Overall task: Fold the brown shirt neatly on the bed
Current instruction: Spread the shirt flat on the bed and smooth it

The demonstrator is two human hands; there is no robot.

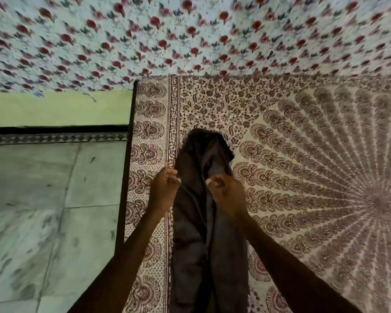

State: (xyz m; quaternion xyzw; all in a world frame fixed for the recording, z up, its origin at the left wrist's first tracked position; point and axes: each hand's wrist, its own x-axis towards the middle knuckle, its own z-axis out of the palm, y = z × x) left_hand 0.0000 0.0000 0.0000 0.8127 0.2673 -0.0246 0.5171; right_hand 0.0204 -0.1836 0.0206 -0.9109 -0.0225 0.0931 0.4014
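The brown shirt (199,222) hangs as a long narrow strip in front of me, over the patterned bed sheet (314,177), with its far end resting on the bed. My left hand (165,188) pinches the shirt's left edge. My right hand (224,193) grips the right edge at about the same height. Both hands are closed on the cloth, roughly a hand's width apart. The lower part of the shirt runs down between my forearms and out of the frame.
A flowered cloth (190,35) with red blooms covers the wall beyond the bed. The bed's dark frame edge (127,177) runs along the left side. Left of it lie a tiled floor (50,211) and a green wall (59,109).
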